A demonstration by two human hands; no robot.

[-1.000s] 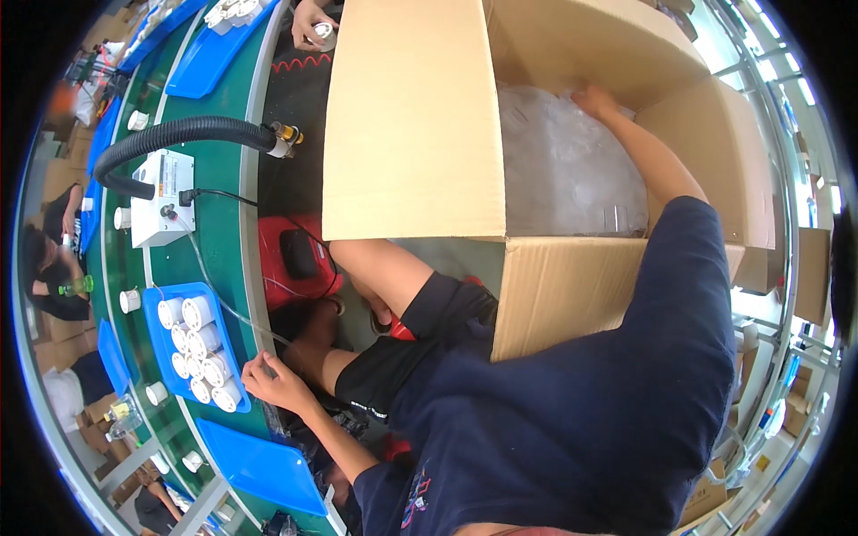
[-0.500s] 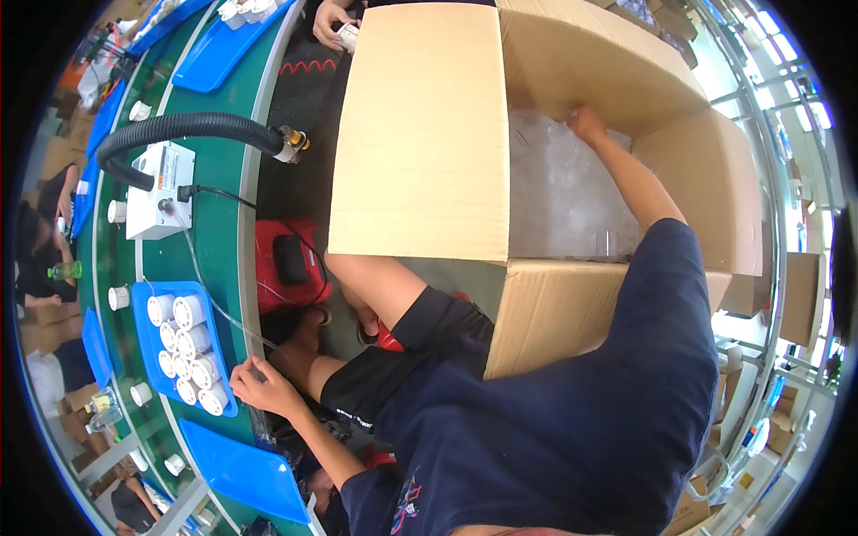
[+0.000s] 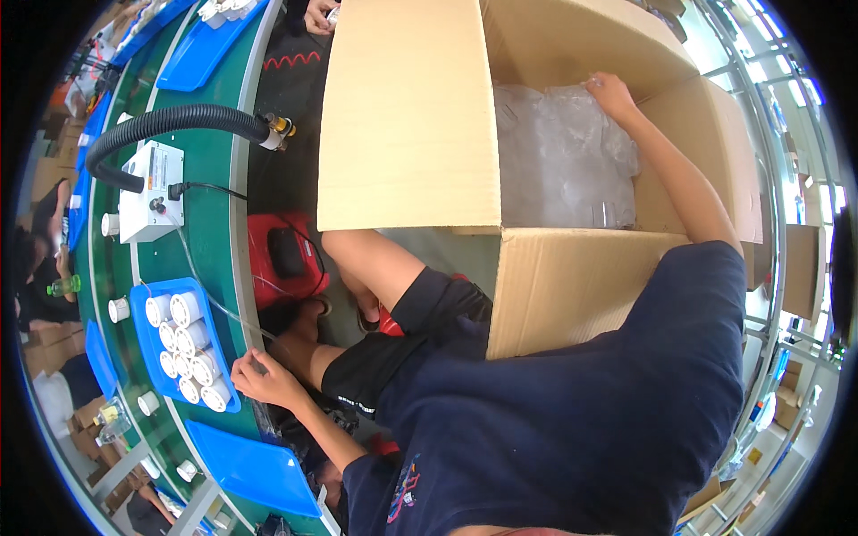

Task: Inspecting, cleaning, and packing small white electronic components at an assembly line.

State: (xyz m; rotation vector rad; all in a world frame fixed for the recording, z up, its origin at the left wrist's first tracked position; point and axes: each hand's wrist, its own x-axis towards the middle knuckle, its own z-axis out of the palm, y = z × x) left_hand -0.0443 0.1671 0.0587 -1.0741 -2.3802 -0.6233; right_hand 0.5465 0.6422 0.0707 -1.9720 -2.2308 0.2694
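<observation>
Inside the large cardboard box (image 3: 585, 295), my right hand (image 3: 610, 96) pinches the far edge of a clear plastic tray (image 3: 563, 170). This thin tray looks moulded, with an uneven edge, and seems to lie over more clear plastic. My left hand (image 3: 266, 377) hovers at the conveyor's near edge, its fingers loosely bent and apart, with nothing visible in them. Beside it sits a blue tray (image 3: 143, 335) filled with several white round cups (image 3: 190, 338). A thin clear tube (image 3: 207, 284) runs past the tray toward my left hand.
On the green conveyor (image 3: 204, 250) stands a white device (image 3: 154, 192) with a black flexible hose (image 3: 192, 116). Another blue tray (image 3: 250, 466) lies nearer me. A box flap (image 3: 407, 116) stretches leftward. Another person's hand (image 3: 318, 16) shows beyond it.
My right hand has risen and shifted right, lifting the clear plastic's far edge. My left hand has stayed beside the blue tray. The whole view has shifted slightly.
</observation>
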